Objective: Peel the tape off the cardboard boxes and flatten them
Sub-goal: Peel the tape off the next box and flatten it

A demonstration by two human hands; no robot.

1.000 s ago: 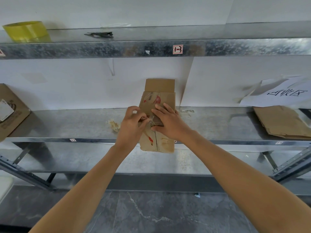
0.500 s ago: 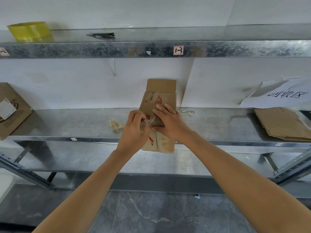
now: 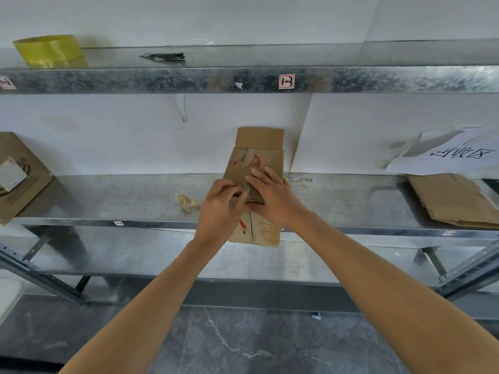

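A flattened brown cardboard box [image 3: 258, 157] with red print lies on the middle metal shelf [image 3: 108, 195], its near end hanging over the shelf's front edge. My left hand [image 3: 220, 209] pinches a strip of clear tape [image 3: 241, 190] at the middle of the box. My right hand [image 3: 272, 197] lies on the box with straight fingers and presses it down beside the tape. A crumpled wad of peeled tape [image 3: 186, 202] sits on the shelf just left of my left hand.
A cardboard box [image 3: 19, 176] with a white label stands at the far left. Flattened cardboard [image 3: 453, 201] lies at the right under a white paper sign [image 3: 453, 155]. On the upper shelf sit a yellow tape roll [image 3: 51, 51] and a dark tool [image 3: 164, 57].
My left hand has shifted slightly left and down while pinching the tape. The right hand stays pressed on the box. The view has tilted a little.
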